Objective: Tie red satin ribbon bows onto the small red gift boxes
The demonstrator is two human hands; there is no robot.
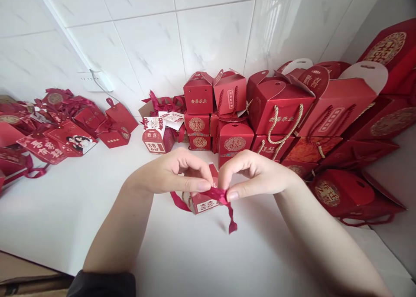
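Note:
A dark red satin ribbon [221, 196] is pinched between my two hands, close together over the middle of the table. My left hand [185, 173] grips it between thumb and forefinger. On the other side, my right hand [251, 175] pinches it too, and a loose end hangs below those fingertips. Just behind the ribbon stands a small red gift box [206, 205] with a white label bearing a gold-red character. My hands hide much of that box. Another stretch of ribbon curls out at the box's left side.
Stacked red gift boxes [281, 108] with rope handles fill the back right. A small box [158, 141] stands beside a container of ribbons [169, 102]. Red boxes and ribbons [65, 123] are piled at left. A wall socket [95, 81] with a cable sits behind.

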